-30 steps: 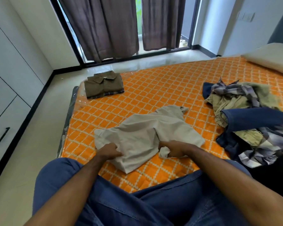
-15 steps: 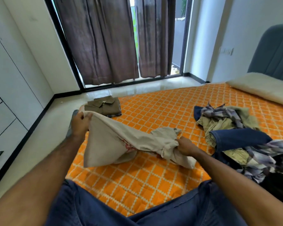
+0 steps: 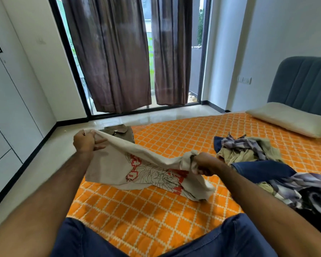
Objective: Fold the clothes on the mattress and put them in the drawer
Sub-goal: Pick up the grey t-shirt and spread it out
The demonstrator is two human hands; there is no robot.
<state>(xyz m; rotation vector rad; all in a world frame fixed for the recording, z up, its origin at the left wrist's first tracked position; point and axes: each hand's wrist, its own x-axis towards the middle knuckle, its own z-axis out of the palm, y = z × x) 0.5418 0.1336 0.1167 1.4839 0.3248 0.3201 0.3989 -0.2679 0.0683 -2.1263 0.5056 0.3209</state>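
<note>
T-shirt [image 3: 119,164] apparently stretched between hands.

An orange-quilted mattress [image 3: 174,138] bears a pale pillow [image 3: 289,118] by the headboard, a jumbled clothes pile [image 3: 258,154] at right, a folded brown shirt [image 3: 122,131] at its far-left corner, and a cream printed T-shirt's [image 3: 152,175] lower edge.

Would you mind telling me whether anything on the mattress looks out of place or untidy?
Only the unfolded pile of clothes heaped at the right. The folded brown shirt sits neatly at the far corner, and both hands hold up the printed T-shirt.
</note>
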